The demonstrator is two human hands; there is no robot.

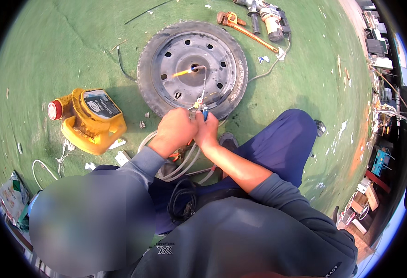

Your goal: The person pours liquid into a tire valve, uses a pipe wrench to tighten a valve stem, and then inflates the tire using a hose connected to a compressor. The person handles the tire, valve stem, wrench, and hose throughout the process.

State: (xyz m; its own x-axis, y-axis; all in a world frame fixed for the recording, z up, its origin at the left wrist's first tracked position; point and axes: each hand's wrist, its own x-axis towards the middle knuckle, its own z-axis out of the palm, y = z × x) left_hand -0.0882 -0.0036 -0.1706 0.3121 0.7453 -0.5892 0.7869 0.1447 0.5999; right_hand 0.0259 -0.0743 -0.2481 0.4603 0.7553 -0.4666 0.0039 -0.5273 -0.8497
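Clock positions are being taken from the wheel's hub, twelve pointing away from the seated person. A dark grey steel wheel with a black rubber tyre [192, 82] is lying flat on the green floor covering [305, 78], in front of the person. A slim gas torch with a bent metal tube [205, 83] is reaching in from six o'clock, its tip standing over the hub. A yellow-orange flame [181, 73] is burning there, pointing towards nine.

Both hands are working close together at six, just beyond the tyre's near edge. The right hand [206, 129] is clamping a blue cylindrical piece [205, 113], which is protruding upward. The left hand [175, 129] is showing mainly its back beside the torch's lower end; I cannot tell whether its fingers are closed on the torch. Pale flexible hoses [143, 142] are looping below the hands.

A yellow plastic jug with a red cap [94, 123] is lying at eight, apart from the tyre. At two, an orange metal pipe wrench [252, 36] is resting near a grey and cream power tool [273, 23].
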